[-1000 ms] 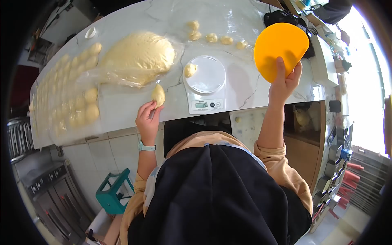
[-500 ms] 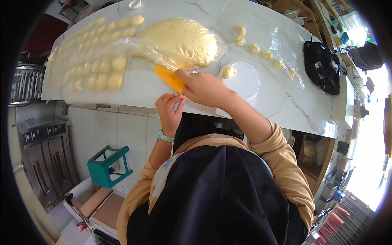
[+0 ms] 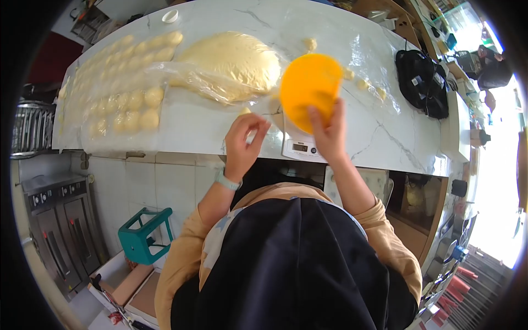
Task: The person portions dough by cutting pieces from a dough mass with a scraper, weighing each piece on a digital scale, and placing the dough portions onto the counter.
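Note:
In my right hand (image 3: 330, 129) is a yellow dough scraper (image 3: 311, 91), gripped at its lower edge and blurred. It is above the digital scale (image 3: 300, 147) and hides most of the weighing plate. My left hand (image 3: 245, 140), with a watch on the wrist, is near the table's front edge. Its thumb and forefinger curve together in a pinch; what is between them, if anything, I cannot make out. Just beyond its fingers shows a small piece of dough (image 3: 245, 111). Behind lies a large mass of yellow dough (image 3: 234, 60), partly under clear plastic.
Rows of dough balls (image 3: 132, 102) sit under plastic at the left. Several small dough pieces (image 3: 363, 84) lie on plastic at the right, near a black bag (image 3: 421, 82). A small white cup (image 3: 170, 16) stands at the back. A green stool (image 3: 144, 236) is on the floor.
My right hand has moved right with the scraper, from beside the large dough to above the scale, turning its broad face up. My left hand has shifted slightly right, apart from the right hand.

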The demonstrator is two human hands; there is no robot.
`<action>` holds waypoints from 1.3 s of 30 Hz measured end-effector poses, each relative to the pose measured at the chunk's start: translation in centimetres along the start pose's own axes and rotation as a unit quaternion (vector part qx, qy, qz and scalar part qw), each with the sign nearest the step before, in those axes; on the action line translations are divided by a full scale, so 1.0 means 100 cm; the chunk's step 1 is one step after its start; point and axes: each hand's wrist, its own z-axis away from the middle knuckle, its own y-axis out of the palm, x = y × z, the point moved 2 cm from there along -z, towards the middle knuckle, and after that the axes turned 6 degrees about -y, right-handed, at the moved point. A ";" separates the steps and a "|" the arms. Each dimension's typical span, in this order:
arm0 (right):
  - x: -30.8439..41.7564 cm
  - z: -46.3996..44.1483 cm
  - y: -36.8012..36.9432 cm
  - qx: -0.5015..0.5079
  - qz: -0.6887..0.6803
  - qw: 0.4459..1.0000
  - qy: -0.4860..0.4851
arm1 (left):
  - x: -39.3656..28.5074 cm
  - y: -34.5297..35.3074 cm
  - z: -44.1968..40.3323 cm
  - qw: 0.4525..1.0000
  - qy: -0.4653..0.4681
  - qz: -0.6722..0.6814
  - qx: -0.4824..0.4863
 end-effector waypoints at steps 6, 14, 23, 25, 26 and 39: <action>0.014 -0.006 -0.065 -0.188 -0.012 0.982 -0.022 | -0.016 0.053 -0.057 0.981 -0.091 0.096 0.143; 0.004 0.020 -0.129 -0.316 0.062 0.947 0.010 | -0.001 0.001 -0.012 0.958 0.135 -0.230 -0.107; -0.018 0.027 -0.156 -0.406 -0.180 0.895 0.038 | -0.021 0.024 -0.044 0.976 0.133 -0.170 -0.026; -0.034 0.031 -0.162 -0.431 -0.278 0.853 0.095 | -0.023 0.035 -0.053 0.979 0.123 -0.163 -0.002; -0.043 0.033 -0.165 -0.447 -0.326 0.822 0.134 | -0.022 0.040 -0.055 0.981 0.113 -0.159 0.011; -0.038 0.014 -0.152 -0.362 -0.374 0.833 0.191 | -0.014 0.018 -0.036 0.967 0.080 -0.210 -0.120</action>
